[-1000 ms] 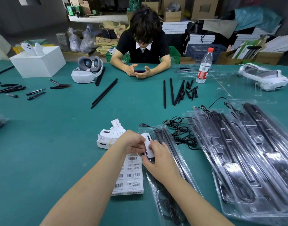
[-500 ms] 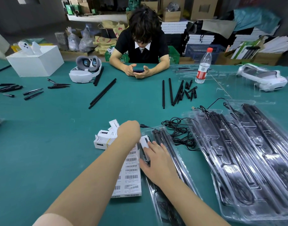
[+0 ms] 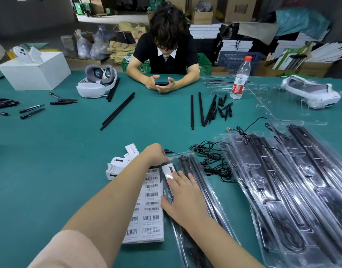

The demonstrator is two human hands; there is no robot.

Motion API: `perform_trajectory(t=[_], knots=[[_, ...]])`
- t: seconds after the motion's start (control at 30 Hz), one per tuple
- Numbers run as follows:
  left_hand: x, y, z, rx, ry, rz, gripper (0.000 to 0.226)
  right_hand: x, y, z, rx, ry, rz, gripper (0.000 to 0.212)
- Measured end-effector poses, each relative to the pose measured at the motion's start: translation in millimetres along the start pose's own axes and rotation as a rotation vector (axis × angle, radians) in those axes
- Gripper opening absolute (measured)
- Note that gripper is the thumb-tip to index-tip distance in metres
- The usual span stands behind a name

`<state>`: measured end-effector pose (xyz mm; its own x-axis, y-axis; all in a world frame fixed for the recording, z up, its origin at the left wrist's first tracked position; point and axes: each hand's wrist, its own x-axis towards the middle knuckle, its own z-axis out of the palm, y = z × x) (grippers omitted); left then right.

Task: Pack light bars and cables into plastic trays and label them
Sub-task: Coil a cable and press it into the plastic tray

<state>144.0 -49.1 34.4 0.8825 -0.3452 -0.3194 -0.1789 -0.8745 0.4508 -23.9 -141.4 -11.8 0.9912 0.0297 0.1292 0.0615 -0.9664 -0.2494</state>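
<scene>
Green table (image 3: 50,171); right hand (image 3: 182,198) flat on tray (image 3: 214,206).

The tray (image 3: 195,190) under the right hand (image 3: 183,198) is thin clear plastic, super glossy and crinkly with glare. The light bars (image 3: 193,169) inside look matt black. By the left hand (image 3: 156,154) the barcode sheet (image 3: 149,209) is plain white paper. The table (image 3: 60,161) itself is dull teal, felt-like cloth.
</scene>
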Motion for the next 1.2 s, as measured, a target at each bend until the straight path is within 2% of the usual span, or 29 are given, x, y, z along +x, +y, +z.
perform_trajectory(t=[0.1, 0.2, 0.3, 0.37, 0.53, 0.67, 0.77, 0.93, 1.1, 1.2], knots=[[1.1, -0.9, -4.1, -0.038, -0.077, -0.036, 0.037, 1.1, -7.1, -2.0, -0.011, -0.024, 0.020, 0.064], [-2.5, 0.9, -9.6, -0.058, -0.132, -0.073, 0.036, -1.1, -12.7, -2.3, 0.001, -0.049, 0.045, 0.075], [-4.4, 1.7, -14.1, -0.153, -0.167, -0.088, 0.032, -4.2, -16.1, -3.9, 0.006, -0.021, 0.061, 0.075], [-5.7, 2.0, -16.6, -0.258, -0.173, -0.096, 0.029, -6.1, -19.5, -5.6, 0.004, 0.008, 0.075, 0.073], [-3.5, 1.5, -17.1, -0.700, -0.216, -0.197, 0.019, -7.9, -24.8, -15.4, -0.015, 0.042, 0.076, 0.072], [-5.4, 5.2, -17.9, -0.852, -0.250, -0.259, 0.020, -9.6, -28.4, -23.5, -0.023, 0.048, 0.078, 0.072], [-7.0, 8.6, -22.3, -0.797, -0.223, -0.258, 0.025, -9.7, -31.4, -27.2, -0.029, 0.049, 0.075, 0.071], [-11.3, 12.7, -23.8, -0.691, -0.128, -0.229, 0.015, -9.5, -34.3, -32.7, -0.038, 0.019, 0.072, 0.066], [-15.5, 15.6, -23.2, -0.636, -0.043, -0.223, 0.030, -10.3, -35.8, -35.4, -0.038, -0.011, 0.074, 0.068], [-16.8, 14.4, -23.6, -0.614, 0.011, -0.227, 0.025, -10.2, -36.4, -36.2, -0.078, -0.037, 0.100, 0.073]])
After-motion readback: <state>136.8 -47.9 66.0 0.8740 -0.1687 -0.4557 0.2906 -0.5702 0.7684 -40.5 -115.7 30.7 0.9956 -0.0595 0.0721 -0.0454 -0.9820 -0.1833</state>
